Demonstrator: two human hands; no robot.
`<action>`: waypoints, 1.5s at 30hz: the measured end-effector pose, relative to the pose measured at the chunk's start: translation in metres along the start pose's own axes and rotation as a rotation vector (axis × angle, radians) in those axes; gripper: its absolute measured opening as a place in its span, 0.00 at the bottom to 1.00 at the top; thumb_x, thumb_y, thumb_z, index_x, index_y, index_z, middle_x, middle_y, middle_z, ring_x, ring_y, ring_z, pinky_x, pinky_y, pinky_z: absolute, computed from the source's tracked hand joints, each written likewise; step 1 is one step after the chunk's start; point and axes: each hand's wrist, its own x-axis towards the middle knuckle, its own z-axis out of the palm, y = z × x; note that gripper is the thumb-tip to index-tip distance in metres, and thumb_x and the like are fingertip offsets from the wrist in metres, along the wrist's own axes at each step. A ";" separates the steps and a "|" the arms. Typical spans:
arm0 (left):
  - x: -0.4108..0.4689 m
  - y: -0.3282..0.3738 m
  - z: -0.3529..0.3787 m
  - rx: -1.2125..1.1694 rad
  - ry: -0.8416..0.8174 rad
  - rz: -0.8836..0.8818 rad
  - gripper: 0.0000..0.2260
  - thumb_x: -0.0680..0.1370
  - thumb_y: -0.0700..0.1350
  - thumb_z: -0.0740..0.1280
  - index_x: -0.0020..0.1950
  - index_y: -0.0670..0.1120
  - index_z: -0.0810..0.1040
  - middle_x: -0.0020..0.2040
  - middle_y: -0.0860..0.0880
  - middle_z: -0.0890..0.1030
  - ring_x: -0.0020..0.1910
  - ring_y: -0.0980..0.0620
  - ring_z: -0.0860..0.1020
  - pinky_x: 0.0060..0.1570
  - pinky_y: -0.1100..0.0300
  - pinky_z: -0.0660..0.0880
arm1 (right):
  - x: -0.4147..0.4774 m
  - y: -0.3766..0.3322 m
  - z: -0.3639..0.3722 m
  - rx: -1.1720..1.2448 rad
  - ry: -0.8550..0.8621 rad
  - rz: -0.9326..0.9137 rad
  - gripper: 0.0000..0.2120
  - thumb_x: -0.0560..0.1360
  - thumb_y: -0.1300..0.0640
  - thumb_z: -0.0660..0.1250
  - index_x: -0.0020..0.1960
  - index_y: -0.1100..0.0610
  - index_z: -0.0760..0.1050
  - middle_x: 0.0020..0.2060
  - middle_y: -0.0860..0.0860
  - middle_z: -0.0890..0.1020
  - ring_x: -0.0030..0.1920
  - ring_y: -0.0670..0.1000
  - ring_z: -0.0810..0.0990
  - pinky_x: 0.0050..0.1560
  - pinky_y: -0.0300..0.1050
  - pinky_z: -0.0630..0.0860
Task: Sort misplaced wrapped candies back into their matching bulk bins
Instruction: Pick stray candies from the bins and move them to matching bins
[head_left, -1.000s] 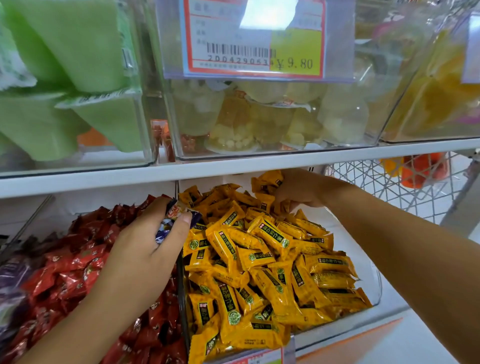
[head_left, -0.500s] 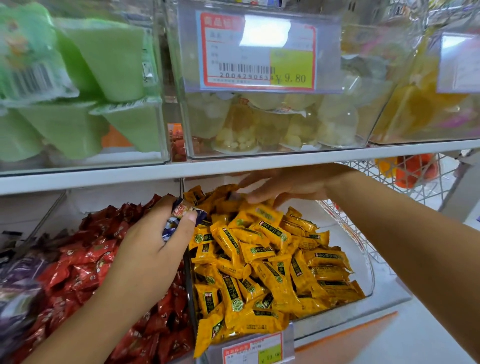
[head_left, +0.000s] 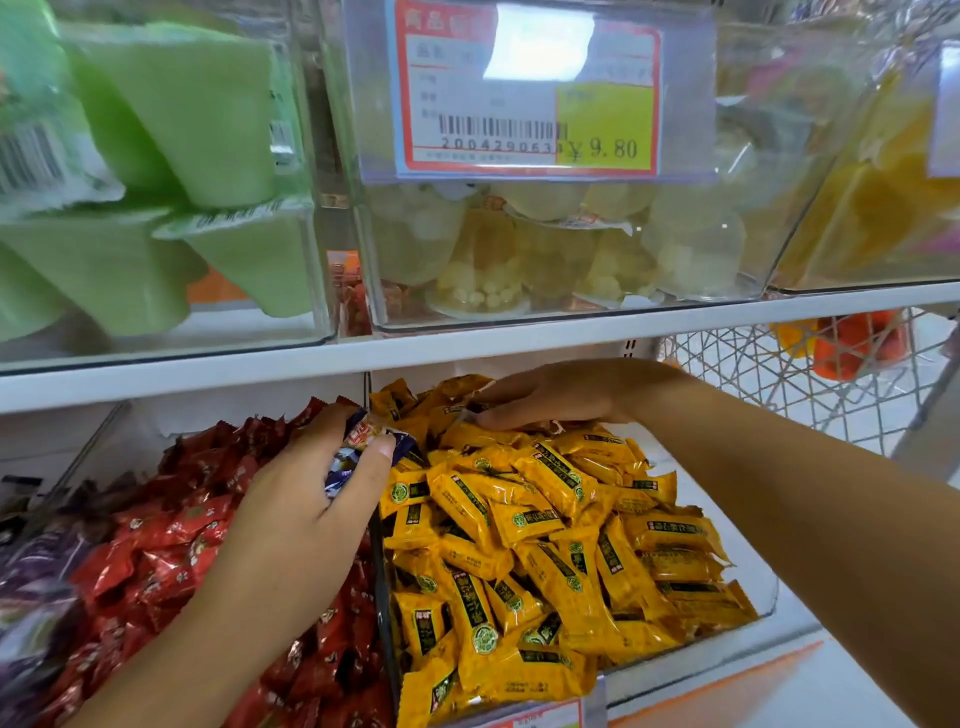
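- Several blue-wrapped candies (head_left: 363, 447) are gripped by the left hand (head_left: 291, 514), fingers curled, at the left edge of the yellow bin (head_left: 691, 670).
- Strays not yet binned; right hand (head_left: 561, 400), fingers straight together, presses yellow candies (head_left: 519, 519).

Lower price label (head_left: 540, 714) cut off by bottom edge, purple candies (head_left: 31, 582) blurred at left edge; blue-wrapped candies (head_left: 358, 447) mostly hidden under fingers (head_left: 319, 431) of left hand (head_left: 291, 509); upper price tag (head_left: 524, 88) print washed out by glare
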 end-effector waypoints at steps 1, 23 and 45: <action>0.000 -0.001 -0.001 -0.003 0.004 -0.006 0.14 0.79 0.52 0.61 0.34 0.49 0.70 0.29 0.49 0.74 0.35 0.59 0.74 0.29 0.59 0.63 | 0.001 0.005 -0.001 0.021 -0.001 0.013 0.24 0.69 0.35 0.67 0.65 0.35 0.71 0.61 0.40 0.76 0.62 0.46 0.73 0.58 0.45 0.72; 0.000 -0.004 -0.004 -0.337 -0.141 -0.132 0.08 0.78 0.55 0.63 0.41 0.60 0.80 0.26 0.54 0.72 0.24 0.58 0.68 0.27 0.64 0.64 | -0.056 -0.059 0.039 -0.038 0.377 -0.282 0.03 0.71 0.46 0.72 0.41 0.43 0.78 0.35 0.35 0.80 0.37 0.29 0.75 0.38 0.24 0.67; -0.006 -0.006 -0.030 -0.162 -0.016 -0.141 0.15 0.80 0.49 0.63 0.33 0.50 0.71 0.29 0.47 0.73 0.20 0.61 0.70 0.22 0.71 0.64 | -0.023 0.014 0.050 -0.535 0.389 0.127 0.31 0.74 0.28 0.50 0.74 0.35 0.56 0.78 0.43 0.52 0.77 0.54 0.49 0.74 0.57 0.49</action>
